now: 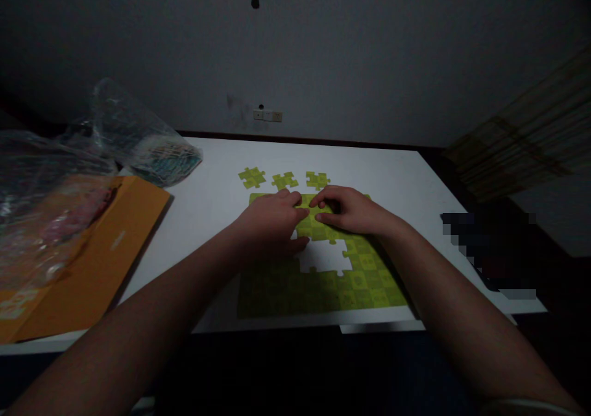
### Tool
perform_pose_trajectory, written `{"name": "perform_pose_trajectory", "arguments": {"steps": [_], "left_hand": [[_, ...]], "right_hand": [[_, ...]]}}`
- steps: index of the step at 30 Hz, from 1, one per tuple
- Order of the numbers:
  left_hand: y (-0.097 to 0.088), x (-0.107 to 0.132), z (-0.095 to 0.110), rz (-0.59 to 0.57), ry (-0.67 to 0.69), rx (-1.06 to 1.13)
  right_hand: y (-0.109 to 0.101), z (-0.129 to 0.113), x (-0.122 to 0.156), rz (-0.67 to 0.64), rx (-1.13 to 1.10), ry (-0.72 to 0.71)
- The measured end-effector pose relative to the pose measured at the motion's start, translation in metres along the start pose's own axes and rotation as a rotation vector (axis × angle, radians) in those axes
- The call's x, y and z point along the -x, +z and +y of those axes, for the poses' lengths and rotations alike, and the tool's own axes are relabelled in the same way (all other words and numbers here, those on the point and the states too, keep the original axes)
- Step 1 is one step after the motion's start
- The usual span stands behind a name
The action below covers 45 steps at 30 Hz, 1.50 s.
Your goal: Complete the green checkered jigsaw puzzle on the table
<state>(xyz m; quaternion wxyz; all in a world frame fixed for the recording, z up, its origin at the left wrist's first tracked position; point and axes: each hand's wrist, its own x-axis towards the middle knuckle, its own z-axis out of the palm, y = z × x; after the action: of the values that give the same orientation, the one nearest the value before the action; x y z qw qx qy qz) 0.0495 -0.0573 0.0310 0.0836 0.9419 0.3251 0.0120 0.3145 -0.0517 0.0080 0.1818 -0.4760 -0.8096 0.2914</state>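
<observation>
A yellow-green checkered jigsaw puzzle (pixel 323 293) lies flat on the white table, with a white gap showing through its middle. My left hand (pixel 274 222) rests over the puzzle's left upper part, fingers stretched out and thumb apart near the gap. Above the upper middle, my right hand (pixel 348 210) has its index finger and thumb apart, both tips close to the puzzle's surface. Nothing shows between the fingers of either hand. Past the top edge lie three loose pieces: a left puzzle piece (pixel 252 178), a middle puzzle piece (pixel 284 181) and a right puzzle piece (pixel 317 180).
An orange folder or box (pixel 124 244) covers the table's left side, with crumpled clear plastic (pixel 41 219) on it. Behind it sits a clear bag (pixel 168 157) with printed contents. A dark, pixelated object (pixel 484 250) lies at the right edge. A wall with sockets (pixel 268 116) stands behind the table (pixel 388 176).
</observation>
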Motion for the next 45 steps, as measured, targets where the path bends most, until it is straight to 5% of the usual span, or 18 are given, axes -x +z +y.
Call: {"name": "perform_pose_trajectory", "arguments": {"steps": [12, 45], "left_hand": [[0.007, -0.001, -0.001, 0.021, -0.037, 0.077], [0.014, -0.006, -0.008, 0.046, -0.044, 0.345]], "right_hand": [[-0.006, 0.009, -0.002, 0.006, -0.246, 0.066], [-0.013, 0.001, 0.006, -0.104, -0.061, -0.070]]}}
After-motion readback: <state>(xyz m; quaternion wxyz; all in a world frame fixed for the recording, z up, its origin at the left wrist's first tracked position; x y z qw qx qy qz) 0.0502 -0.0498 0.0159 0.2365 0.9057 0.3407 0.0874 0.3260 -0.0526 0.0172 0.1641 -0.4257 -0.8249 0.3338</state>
